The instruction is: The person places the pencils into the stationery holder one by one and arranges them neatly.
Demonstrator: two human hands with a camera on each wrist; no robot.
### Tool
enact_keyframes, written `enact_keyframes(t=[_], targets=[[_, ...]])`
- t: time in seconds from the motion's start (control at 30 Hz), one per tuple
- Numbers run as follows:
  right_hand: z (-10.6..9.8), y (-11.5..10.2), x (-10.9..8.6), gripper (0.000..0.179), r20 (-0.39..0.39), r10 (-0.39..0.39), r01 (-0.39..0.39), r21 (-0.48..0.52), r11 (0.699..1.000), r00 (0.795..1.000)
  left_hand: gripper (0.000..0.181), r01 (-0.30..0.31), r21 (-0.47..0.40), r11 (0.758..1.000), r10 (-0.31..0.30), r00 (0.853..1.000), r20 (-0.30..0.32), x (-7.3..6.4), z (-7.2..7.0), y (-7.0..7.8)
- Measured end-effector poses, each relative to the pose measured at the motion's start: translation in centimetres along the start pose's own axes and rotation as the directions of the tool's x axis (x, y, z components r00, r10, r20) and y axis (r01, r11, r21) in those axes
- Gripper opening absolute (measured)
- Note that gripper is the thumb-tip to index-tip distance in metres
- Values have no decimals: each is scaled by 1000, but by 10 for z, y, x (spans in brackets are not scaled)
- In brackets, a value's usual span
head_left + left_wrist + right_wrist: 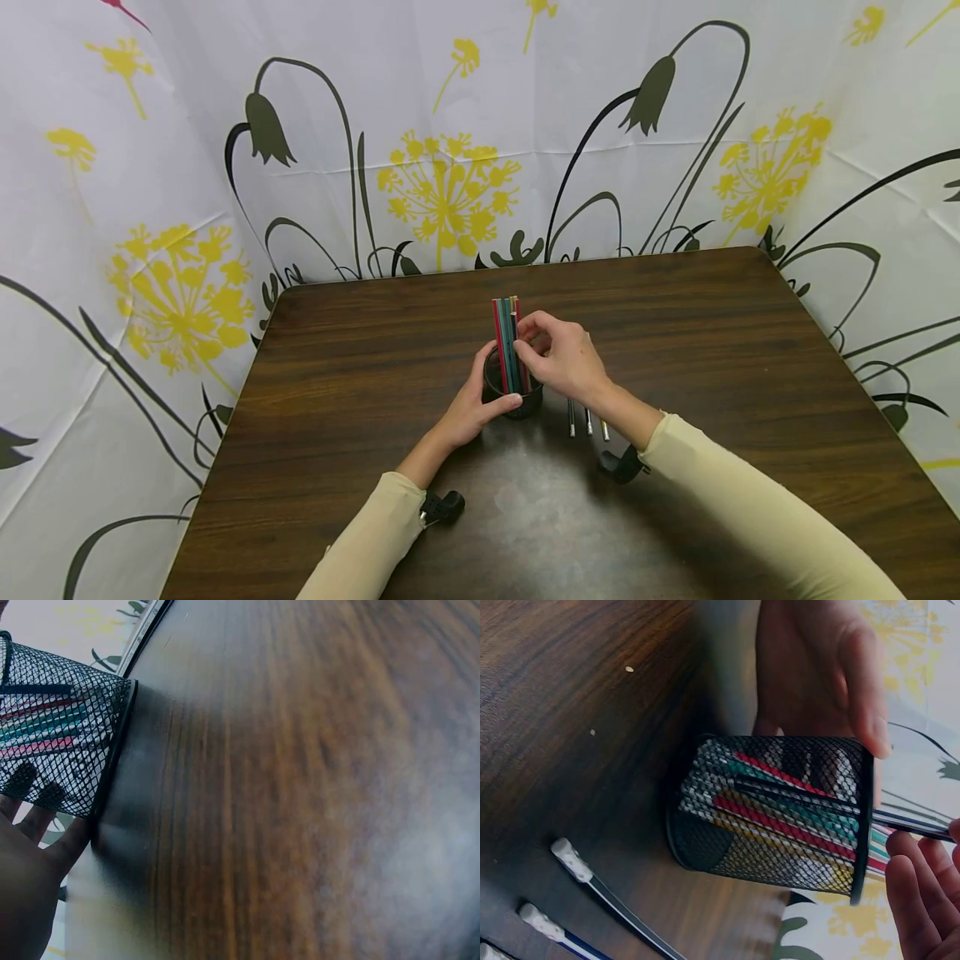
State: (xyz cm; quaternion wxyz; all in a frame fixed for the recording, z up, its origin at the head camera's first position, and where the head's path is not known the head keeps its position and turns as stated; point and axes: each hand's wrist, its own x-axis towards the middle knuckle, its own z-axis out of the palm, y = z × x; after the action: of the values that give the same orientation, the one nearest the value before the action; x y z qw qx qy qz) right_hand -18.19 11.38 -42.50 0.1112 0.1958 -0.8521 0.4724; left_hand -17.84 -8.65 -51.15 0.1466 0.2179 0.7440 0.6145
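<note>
A black mesh pencil cup (525,406) stands upright on the table, holding several pencils (795,825) in red, teal and yellow that rise above its rim. My left hand (468,408) grips the cup from the left, thumb across its near side. In the left wrist view, fingers (71,844) press against the mesh low down. The right hand (566,354) is above the cup's right rim. It pinches a dark pencil (907,823) whose lower part is inside the cup, seen through the mesh.
Three slim pencils (588,421) with silvery-white ends lie on the brown wooden table (360,367), right of the cup and partly beneath the right forearm. Two pale specks (629,669) dot the tabletop. A flower-print curtain (450,100) hangs behind the table.
</note>
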Motion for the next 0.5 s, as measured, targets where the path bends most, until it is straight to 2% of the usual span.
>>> enact_keyframes(t=[0.4, 0.5], targets=[[7, 5, 0, 13, -49, 31, -33, -37, 999, 998, 83, 7, 29, 1000, -7, 1000, -23, -1, 1, -2], [9, 5, 2, 12, -72, 37, -41, -52, 998, 997, 84, 12, 21, 1000, -12, 1000, 5, -3, 0, 14]])
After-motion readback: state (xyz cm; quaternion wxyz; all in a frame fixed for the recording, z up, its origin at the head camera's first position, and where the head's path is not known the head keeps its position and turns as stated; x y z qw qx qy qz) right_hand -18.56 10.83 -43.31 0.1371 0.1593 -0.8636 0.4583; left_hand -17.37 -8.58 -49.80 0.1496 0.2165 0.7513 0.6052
